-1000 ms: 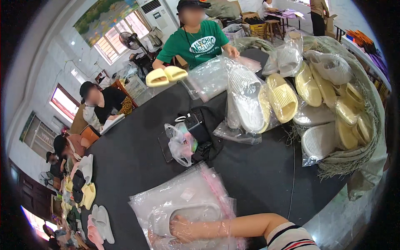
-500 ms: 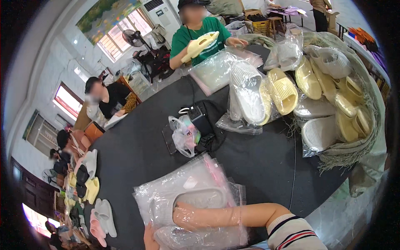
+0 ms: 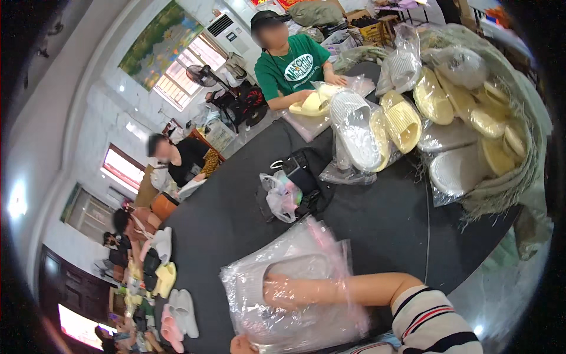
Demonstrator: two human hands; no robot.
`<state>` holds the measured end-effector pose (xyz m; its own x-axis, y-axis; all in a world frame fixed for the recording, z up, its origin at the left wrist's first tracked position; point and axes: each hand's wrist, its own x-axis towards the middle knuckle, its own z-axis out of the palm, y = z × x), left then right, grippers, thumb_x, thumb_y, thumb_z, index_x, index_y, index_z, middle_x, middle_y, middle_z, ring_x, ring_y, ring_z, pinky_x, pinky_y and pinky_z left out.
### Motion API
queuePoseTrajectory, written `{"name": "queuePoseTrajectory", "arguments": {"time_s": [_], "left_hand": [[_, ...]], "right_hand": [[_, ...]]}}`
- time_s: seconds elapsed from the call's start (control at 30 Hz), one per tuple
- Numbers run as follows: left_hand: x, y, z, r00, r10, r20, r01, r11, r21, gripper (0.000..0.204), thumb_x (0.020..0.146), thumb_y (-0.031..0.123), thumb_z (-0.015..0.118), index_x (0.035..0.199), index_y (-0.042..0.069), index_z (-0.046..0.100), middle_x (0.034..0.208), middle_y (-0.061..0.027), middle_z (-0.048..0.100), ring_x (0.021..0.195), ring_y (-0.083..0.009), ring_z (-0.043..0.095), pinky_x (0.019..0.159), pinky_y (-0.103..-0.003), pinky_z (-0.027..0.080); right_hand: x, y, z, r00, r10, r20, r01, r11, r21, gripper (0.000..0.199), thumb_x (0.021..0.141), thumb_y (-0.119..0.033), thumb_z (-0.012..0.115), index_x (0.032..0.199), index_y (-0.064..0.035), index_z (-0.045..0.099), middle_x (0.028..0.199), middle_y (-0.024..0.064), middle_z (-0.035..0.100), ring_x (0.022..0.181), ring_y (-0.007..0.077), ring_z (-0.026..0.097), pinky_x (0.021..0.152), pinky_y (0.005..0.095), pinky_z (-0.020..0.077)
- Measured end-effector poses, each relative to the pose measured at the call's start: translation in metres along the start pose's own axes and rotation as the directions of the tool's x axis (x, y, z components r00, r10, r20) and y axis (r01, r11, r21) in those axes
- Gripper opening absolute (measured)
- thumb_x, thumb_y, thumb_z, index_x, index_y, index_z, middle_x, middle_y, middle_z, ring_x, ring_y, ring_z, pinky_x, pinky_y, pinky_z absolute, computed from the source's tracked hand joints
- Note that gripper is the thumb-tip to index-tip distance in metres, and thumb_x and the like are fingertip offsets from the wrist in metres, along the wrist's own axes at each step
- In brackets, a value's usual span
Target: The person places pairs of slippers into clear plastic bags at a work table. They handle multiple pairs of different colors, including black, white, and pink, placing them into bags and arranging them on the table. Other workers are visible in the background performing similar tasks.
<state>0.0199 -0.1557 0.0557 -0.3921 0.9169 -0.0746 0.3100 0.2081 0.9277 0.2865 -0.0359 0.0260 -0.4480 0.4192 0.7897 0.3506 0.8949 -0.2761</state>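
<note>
**Bagging a slipper at a dark work table**

The right hand [image 3: 283, 290] is thrust, forearm and all, into a clear plastic bag [image 3: 295, 295] lying on the near edge of the black table [image 3: 377, 218]. Seen through the film, its fingers lie against a pale grey slipper [image 3: 295, 272] inside the bag; how tightly they close on it cannot be told through the plastic. The striped sleeve [image 3: 427, 321] stops outside the bag's mouth. Of the left hand [image 3: 242, 345] only a small part shows at the lower edge, pinching the bag's near rim; how far it is open cannot be told.

Beyond the bag, near the table's middle, rest a small crumpled bag [image 3: 282, 197] and, touching it, a black pouch [image 3: 306, 177]. Farther off stand bagged white and yellow slippers [image 3: 377, 127]; to the right, a sack [image 3: 513, 177] spills yellow and white slippers. Across the table a person in a green shirt [image 3: 289, 68] handles a yellow slipper [image 3: 309, 105]. A second person in black [image 3: 186, 159] sits at the left, and more slippers [image 3: 174, 301] lie on the floor below.
</note>
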Motion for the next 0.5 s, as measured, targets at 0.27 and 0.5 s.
{"name": "queuePoseTrajectory", "arguments": {"time_s": [0.27, 0.5], "left_hand": [[0.026, 0.008, -0.014, 0.976, 0.215, -0.04, -0.205, 0.963, 0.172, 0.02, 0.091, 0.021, 0.06, 0.09, 0.001, 0.064, 0.067, -0.0003, 0.054, 0.053, -0.009, 0.045, 0.048, -0.026, 0.038], [0.05, -0.021, -0.04, 0.99, 0.141, -0.03, -0.139, 0.989, 0.059, 0.014, 0.089, 0.016, 0.062, 0.089, 0.002, 0.064, 0.069, -0.0024, 0.058, 0.05, -0.0086, 0.047, 0.045, -0.024, 0.037]], "right_hand": [[0.018, 0.007, -0.083, 0.852, 0.246, 0.463, -0.307, 0.95, 0.061, 0.023, 0.082, -0.027, 0.061, 0.089, -0.0078, 0.07, 0.085, 0.0133, 0.068, 0.08, 0.0328, 0.066, 0.071, 0.0442, 0.0521], [0.03, 0.022, -0.152, 0.622, 0.549, 0.559, -0.444, 0.834, -0.326, 0.043, 0.078, -0.044, 0.065, 0.096, -0.0055, 0.072, 0.098, 0.0157, 0.069, 0.09, 0.0328, 0.066, 0.081, 0.0427, 0.0514]]}}
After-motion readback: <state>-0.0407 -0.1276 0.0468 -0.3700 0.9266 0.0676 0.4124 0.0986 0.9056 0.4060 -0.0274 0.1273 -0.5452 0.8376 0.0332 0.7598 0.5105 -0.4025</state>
